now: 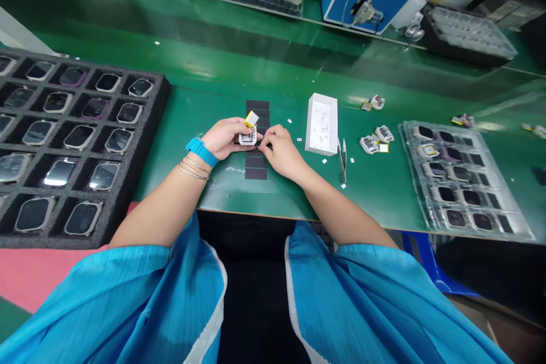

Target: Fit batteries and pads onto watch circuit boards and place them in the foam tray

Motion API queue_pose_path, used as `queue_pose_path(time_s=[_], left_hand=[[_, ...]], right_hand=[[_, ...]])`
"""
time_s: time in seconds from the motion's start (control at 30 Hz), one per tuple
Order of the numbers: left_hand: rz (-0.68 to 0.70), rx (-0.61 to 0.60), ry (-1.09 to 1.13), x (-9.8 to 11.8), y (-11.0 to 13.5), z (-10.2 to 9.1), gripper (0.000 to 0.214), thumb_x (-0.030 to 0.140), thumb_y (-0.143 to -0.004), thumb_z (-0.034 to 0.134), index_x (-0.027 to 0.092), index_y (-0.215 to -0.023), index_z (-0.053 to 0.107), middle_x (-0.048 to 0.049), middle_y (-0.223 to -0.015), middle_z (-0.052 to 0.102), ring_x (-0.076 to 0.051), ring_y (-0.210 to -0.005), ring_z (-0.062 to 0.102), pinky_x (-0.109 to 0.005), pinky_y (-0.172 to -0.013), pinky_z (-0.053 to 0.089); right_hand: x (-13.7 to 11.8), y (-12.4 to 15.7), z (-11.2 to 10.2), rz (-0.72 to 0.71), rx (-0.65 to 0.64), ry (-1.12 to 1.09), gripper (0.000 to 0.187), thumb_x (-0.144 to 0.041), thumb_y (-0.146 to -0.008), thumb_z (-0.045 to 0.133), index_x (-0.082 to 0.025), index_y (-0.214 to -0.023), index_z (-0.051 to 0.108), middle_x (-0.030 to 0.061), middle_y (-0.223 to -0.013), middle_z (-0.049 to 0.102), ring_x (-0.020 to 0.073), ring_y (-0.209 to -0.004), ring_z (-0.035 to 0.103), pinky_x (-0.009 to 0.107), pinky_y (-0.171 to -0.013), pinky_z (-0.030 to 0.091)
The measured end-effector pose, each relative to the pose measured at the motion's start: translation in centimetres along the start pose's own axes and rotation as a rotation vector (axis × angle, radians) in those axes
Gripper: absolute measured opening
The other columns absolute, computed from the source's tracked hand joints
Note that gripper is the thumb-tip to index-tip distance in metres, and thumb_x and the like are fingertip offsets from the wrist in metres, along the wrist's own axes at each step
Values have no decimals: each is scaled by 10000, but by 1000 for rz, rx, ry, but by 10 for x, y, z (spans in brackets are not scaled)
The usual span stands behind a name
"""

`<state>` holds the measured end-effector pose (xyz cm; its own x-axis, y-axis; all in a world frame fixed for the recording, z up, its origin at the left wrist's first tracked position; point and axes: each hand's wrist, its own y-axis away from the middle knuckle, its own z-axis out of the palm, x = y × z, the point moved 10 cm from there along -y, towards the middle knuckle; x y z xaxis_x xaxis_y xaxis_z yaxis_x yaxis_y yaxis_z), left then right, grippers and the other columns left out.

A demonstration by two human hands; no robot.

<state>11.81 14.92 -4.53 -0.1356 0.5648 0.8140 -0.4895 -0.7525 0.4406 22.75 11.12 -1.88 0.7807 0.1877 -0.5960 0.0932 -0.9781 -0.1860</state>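
My left hand (225,137) grips a white smartwatch case (248,137) with its inside showing. A yellow-edged battery (251,119) sticks up from the case's far side. Close against the case's right side, my right hand (278,147) has thumb and forefinger pinched together; whatever lies between those fingertips is too small to make out. Under both hands lies a strip of black rectangular stickers (256,165) on the green bench.
An open white box (313,125) with tiny dark pieces stands right of my hands, beside tweezers (342,160). Opened watch cases (369,145) lie farther right, near a clear plastic tray (505,205) of watch parts. A black foam tray (160,96) of watches fills the left.
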Motion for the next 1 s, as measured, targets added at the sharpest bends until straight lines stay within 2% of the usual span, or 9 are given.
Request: queue_pose_path(time_s=[0.13,0.2,0.27,0.33,0.43,0.53,0.8,1.0], left_hand=[[-2,8,-10,0,0,0,128,63,-697,631,106,-817,620,-74,-728,711,-167,-692,688,-342,-711,587],[-9,16,-24,1,1,1,127,62,-694,629,110,-811,620,-68,-720,708,-163,-678,682,-321,-677,584],[-3,22,-38,2,3,3,121,66,-689,636,119,-796,616,-55,-698,699,-158,-661,674,-293,-637,577],[24,35,-58,5,6,6,121,72,-671,658,126,-769,612,-33,-661,678,-143,-619,653,-260,-591,561],[68,39,-100,7,10,12,146,86,-641,702,135,-747,614,-2,-622,642,-121,-556,613,-243,-554,547],[65,6,-152,3,11,18,171,106,-636,733,142,-757,618,4,-630,636,-124,-548,612,-271,-565,567],[40,2,-177,-1,12,22,152,83,-659,730,137,-750,621,-7,-642,645,-135,-563,632,-275,-547,585],[37,10,-174,-2,12,22,158,77,-653,730,135,-745,616,-5,-628,643,-126,-552,623,-269,-548,585]], right_hand=[[-32,16,-12,-254,-13,42,104,-158,-906,525,-196,-833,590,106,-1066,578,250,-1022,508,442,-938,446],[-47,24,-31,-335,79,35,120,-207,-932,511,-214,-843,591,101,-1058,605,254,-1026,523,448,-928,442],[-51,28,-54,-326,227,-38,133,-264,-932,534,-234,-818,596,86,-1030,637,252,-1017,557,461,-939,437],[-45,28,-65,-244,305,-200,138,-300,-902,584,-244,-776,595,66,-978,672,239,-967,605,450,-921,460],[-26,19,-55,-73,247,-478,134,-303,-825,656,-234,-726,596,33,-852,705,207,-837,654,396,-831,510],[-14,14,-41,23,182,-595,133,-292,-751,705,-220,-706,603,10,-777,698,183,-767,647,358,-785,517],[-19,11,-33,4,76,-711,225,-218,-747,696,-231,-854,498,-27,-787,653,125,-705,601,307,-733,500],[-22,13,-33,-6,76,-626,237,-191,-773,671,-240,-864,457,-35,-801,648,125,-709,597,308,-747,497]])
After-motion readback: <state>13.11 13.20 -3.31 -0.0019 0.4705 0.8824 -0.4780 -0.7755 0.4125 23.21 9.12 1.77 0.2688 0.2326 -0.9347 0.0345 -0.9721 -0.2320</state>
